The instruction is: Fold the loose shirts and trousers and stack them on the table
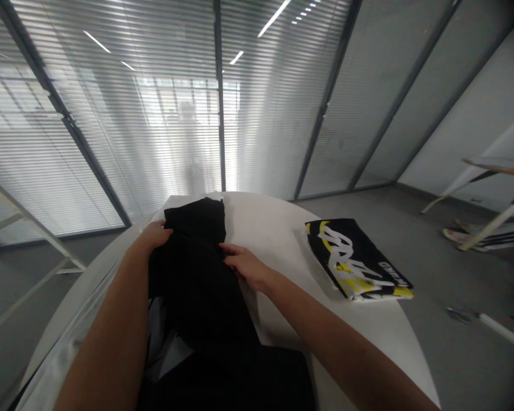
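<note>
A black garment [199,268] lies lengthwise down the middle of a white table [274,228], with white cloth showing under its lower left part. My left hand [156,235] rests on the garment's left edge near its far end, fingers curled over the fabric. My right hand [246,265] lies on the garment's right edge, fingers pointing left and pressed onto the cloth. Whether either hand pinches the fabric is hard to make out.
A folded black, white and yellow printed garment [357,260] lies on the table's right side. Glass walls with blinds stand behind the table. A white frame [29,228] stands at left. Table legs and loose items lie on the grey floor at right.
</note>
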Demonstrator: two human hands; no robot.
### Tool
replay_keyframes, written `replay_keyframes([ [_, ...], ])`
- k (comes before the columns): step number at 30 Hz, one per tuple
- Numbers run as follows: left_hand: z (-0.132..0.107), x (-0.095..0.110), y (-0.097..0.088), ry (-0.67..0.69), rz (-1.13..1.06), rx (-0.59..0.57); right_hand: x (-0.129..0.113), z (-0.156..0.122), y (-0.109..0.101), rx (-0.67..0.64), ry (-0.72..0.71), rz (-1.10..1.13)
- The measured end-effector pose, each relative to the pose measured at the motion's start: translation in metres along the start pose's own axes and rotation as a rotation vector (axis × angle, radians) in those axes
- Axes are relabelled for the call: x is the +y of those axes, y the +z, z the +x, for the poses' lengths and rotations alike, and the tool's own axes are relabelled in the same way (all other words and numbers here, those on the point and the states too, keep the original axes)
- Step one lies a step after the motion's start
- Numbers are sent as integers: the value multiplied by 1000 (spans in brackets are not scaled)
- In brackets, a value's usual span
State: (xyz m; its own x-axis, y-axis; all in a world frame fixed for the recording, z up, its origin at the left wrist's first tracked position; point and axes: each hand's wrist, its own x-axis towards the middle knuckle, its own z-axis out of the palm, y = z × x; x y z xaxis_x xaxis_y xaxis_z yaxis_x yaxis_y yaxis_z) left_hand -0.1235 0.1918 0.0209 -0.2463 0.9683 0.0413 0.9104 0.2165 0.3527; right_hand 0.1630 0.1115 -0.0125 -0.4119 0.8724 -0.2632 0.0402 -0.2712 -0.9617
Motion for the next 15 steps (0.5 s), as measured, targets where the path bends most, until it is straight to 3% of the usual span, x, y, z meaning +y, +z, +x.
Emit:
replay_keyframes([
  [8, 0, -4, -1, 15, -48, 22, -2, 1, -2, -37, 40, 27],
  [15, 0, -15, 3, -133, -46, -43, 0, -1, 2, -83, 15, -151],
])
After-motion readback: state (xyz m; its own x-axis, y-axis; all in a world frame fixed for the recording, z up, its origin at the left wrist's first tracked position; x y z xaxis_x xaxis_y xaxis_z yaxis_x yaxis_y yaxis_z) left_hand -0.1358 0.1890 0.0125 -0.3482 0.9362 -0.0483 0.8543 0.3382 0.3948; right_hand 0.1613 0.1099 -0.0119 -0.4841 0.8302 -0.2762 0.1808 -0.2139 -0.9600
